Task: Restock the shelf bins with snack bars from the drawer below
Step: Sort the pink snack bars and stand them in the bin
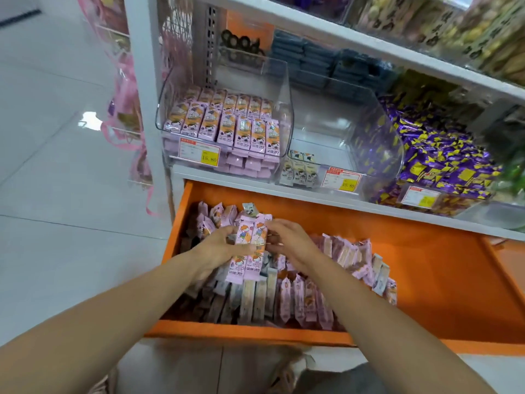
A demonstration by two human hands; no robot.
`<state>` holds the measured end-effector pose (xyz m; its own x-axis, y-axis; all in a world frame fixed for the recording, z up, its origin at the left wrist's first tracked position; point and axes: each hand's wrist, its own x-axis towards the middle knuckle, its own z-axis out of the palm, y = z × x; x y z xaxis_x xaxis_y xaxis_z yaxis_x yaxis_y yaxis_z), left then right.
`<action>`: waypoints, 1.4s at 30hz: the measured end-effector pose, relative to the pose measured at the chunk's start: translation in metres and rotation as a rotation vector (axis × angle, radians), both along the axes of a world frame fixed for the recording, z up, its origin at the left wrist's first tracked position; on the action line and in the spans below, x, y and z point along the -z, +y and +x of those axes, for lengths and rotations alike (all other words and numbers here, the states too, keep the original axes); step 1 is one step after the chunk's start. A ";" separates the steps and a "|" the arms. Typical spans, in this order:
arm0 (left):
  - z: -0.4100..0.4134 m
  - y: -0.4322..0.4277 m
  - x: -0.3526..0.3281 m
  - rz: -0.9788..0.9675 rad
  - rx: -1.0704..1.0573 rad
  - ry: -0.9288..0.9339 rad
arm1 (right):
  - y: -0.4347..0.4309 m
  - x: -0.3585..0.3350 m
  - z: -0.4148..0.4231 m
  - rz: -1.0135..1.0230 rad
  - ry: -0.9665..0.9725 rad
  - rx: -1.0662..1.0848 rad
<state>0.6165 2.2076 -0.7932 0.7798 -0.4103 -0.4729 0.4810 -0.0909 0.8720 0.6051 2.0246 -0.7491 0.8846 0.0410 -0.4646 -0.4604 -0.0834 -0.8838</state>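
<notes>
An open orange drawer [443, 268] below the shelf holds several pink and cream snack bars [301, 297]. Above its left part, my left hand [218, 248] and my right hand [289, 243] together grip a small bundle of pink snack bars [250, 245], standing upright between them. On the shelf above, the left clear bin [284, 89] is packed with rows of pink bars [227, 120]. The middle clear bin [369, 123] holds only a few cream bars [299, 169] at its front left corner.
A third clear bin of purple and yellow candies [443, 160] stands at the right. Price tags [199, 151] hang on the bin fronts. Dark packs [312, 61] are stacked behind the bins. Pink bagged goods [127, 89] hang at the shelf's left end over a white tiled floor [51, 166].
</notes>
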 end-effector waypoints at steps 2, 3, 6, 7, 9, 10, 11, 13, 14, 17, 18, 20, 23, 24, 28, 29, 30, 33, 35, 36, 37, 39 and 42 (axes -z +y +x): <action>-0.005 0.011 -0.020 -0.008 0.007 -0.015 | 0.010 -0.009 0.002 -0.090 -0.043 -0.075; -0.006 0.016 -0.026 0.006 0.019 -0.032 | 0.016 -0.013 0.002 -0.130 -0.061 -0.108; -0.006 0.032 -0.033 0.047 0.022 -0.111 | 0.032 -0.022 0.008 -0.222 -0.085 -0.186; -0.005 0.037 -0.035 0.065 0.021 -0.138 | 0.037 -0.025 0.010 -0.233 -0.093 -0.206; -0.004 0.048 -0.041 0.051 0.003 -0.186 | 0.046 -0.032 0.014 -0.196 -0.100 -0.235; -0.004 0.053 -0.045 0.044 0.002 -0.208 | 0.050 -0.035 0.016 -0.171 -0.100 -0.247; -0.004 0.057 -0.049 0.053 0.007 -0.241 | 0.054 -0.039 0.019 -0.160 -0.099 -0.258; -0.003 0.065 -0.056 0.077 0.030 -0.297 | 0.061 -0.046 0.024 -0.133 -0.105 -0.286; -0.001 0.069 -0.062 0.080 0.026 -0.323 | 0.065 -0.050 0.026 -0.120 -0.111 -0.289; 0.005 0.079 -0.077 0.118 0.022 -0.412 | 0.077 -0.063 0.039 -0.123 -0.126 -0.228; 0.009 0.082 -0.083 0.149 0.021 -0.443 | 0.081 -0.069 0.045 -0.140 -0.132 -0.209; 0.019 0.088 -0.096 0.192 -0.003 -0.552 | 0.085 -0.084 0.060 -0.152 -0.148 -0.188; 0.035 0.101 -0.117 0.264 -0.181 -0.769 | 0.084 -0.109 0.089 -0.115 -0.185 -0.162; 0.041 0.106 -0.121 0.298 -0.234 -0.887 | 0.083 -0.119 0.099 -0.085 -0.191 -0.143; 0.066 0.126 -0.108 0.543 -0.252 -1.233 | 0.081 -0.153 0.137 -0.020 -0.273 -0.073; 0.071 0.127 -0.106 0.604 -0.241 -1.298 | 0.082 -0.159 0.147 -0.015 -0.286 -0.049; 0.076 0.127 -0.101 0.674 -0.211 -1.367 | 0.082 -0.165 0.157 -0.017 -0.300 -0.021; 0.086 0.127 -0.085 0.829 -0.072 -1.435 | 0.085 -0.177 0.187 -0.038 -0.334 0.042; 0.090 0.129 -0.076 0.851 -0.032 -1.413 | 0.087 -0.179 0.205 -0.059 -0.334 0.059; 0.092 0.130 -0.072 0.856 -0.026 -1.423 | 0.088 -0.179 0.213 -0.062 -0.327 0.069; 0.094 0.131 -0.069 0.862 -0.018 -1.434 | 0.091 -0.179 0.221 -0.055 -0.318 0.082; 0.097 0.131 -0.065 0.875 -0.010 -1.457 | 0.095 -0.179 0.236 -0.041 -0.312 0.096; 0.100 0.129 -0.058 0.842 -0.034 -1.467 | 0.102 -0.180 0.257 -0.090 -0.333 0.058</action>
